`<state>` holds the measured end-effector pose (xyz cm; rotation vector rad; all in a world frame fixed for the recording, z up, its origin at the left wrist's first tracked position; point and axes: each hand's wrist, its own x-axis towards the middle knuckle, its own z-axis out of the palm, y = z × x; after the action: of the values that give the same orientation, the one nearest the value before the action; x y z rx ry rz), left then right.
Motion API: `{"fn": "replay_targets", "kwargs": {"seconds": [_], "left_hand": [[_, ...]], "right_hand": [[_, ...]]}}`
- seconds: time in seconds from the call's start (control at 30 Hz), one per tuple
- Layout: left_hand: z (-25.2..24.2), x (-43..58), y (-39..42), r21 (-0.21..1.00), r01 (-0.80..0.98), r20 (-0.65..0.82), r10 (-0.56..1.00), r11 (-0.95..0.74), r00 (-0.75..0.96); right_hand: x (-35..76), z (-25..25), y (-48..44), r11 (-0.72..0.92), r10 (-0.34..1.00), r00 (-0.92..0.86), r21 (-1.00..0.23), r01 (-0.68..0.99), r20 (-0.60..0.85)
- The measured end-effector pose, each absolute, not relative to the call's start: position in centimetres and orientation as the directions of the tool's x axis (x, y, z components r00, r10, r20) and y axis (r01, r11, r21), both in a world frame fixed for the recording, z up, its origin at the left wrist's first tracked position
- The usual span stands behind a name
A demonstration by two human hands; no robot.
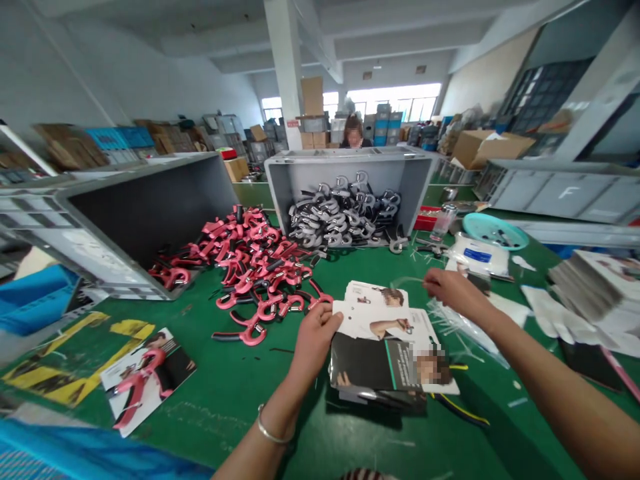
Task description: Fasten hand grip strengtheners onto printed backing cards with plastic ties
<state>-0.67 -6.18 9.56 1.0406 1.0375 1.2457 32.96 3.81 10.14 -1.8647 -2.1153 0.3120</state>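
My left hand (320, 328), with a bangle at the wrist, pinches the left edge of a printed card (357, 320). The card lies over a stack of similar cards (360, 363) on the green table. My right hand (443, 287) is raised beyond the stack's right side, its fingers closed on a thin clear strip (407, 280). Below it lies a bundle of white ties (453, 317) on a plastic bag. At the left, a red hand grip (143, 387) rests on another card (175, 360).
Red grips (255, 267) spill from a tipped grey crate (150, 167). Grey grips (340, 217) fill a second crate (420, 193). At the right are a turquoise plate (515, 235), white gloves (550, 313) and stacked cards (583, 287). A person (354, 133) is behind the crates.
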Motion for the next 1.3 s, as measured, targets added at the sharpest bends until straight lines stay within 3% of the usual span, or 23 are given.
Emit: {"fn": "replay_targets", "kwargs": {"seconds": [0.17, 0.2, 0.27, 0.33, 0.4, 0.43, 0.5, 0.6, 0.77, 0.97, 1.17, 1.3], "left_hand": [[9.6, -1.1, -6.6, 0.986, -0.165, 0.004, 0.997, 0.009, 0.073], [9.5, -1.1, -6.5, 0.988, -0.153, 0.01, 0.997, 0.002, 0.076], [9.4, -1.0, -6.3, 0.991, -0.133, 0.02, 0.997, -0.01, 0.077], [9.3, -0.9, -6.1, 0.991, -0.129, 0.028, 0.996, -0.017, 0.081], [9.1, -0.9, -6.0, 0.992, -0.127, 0.027, 0.996, -0.016, 0.081], [9.1, -0.9, -6.0, 0.992, -0.127, 0.024, 0.996, -0.013, 0.081], [9.0, -1.0, -6.2, 0.991, -0.136, 0.023, 0.997, -0.012, 0.078], [8.9, -1.2, -6.6, 0.989, -0.148, 0.033, 0.997, -0.022, 0.072], [8.9, -1.1, -6.6, 0.988, -0.151, 0.035, 0.998, -0.026, 0.06], [9.7, -0.6, -6.8, 0.978, -0.198, 0.066, 0.997, -0.059, 0.031], [9.7, -0.9, -6.9, 0.939, -0.342, -0.004, 1.0, 0.01, 0.018], [9.3, -1.1, -6.6, 0.923, -0.384, -0.002, 0.996, 0.037, 0.089]], "right_hand": [[35.5, 9.3, 3.1, 0.045, 0.996, -0.021, -0.305, 0.951, 0.082], [35.7, 9.7, 2.5, 0.036, 0.994, 0.004, -0.362, 0.932, 0.109], [34.6, 11.2, 0.9, 0.063, 0.985, 0.047, -0.59, 0.805, 0.168], [31.4, 13.0, -0.8, 0.163, 0.976, 0.036, -0.834, 0.527, 0.213], [26.8, 14.6, -2.3, 0.219, 0.976, -0.08, -0.938, 0.268, 0.205], [24.4, 15.1, -2.8, 0.208, 0.972, -0.155, -0.953, 0.219, 0.176], [20.2, 15.4, -3.4, 0.155, 0.964, -0.25, -0.959, 0.236, 0.094], [16.9, 14.3, -3.3, 0.155, 0.968, -0.234, -0.94, 0.304, 0.084], [17.1, 12.5, -2.6, 0.423, 0.905, -0.252, -0.777, 0.467, 0.342], [17.0, 12.1, -3.0, 0.574, 0.815, -0.322, -0.598, 0.559, 0.482], [16.9, 12.0, -2.8, 0.502, 0.853, -0.366, -0.778, 0.378, 0.372], [16.8, 12.3, -2.8, 0.454, 0.872, -0.351, -0.829, 0.327, 0.34]]}}
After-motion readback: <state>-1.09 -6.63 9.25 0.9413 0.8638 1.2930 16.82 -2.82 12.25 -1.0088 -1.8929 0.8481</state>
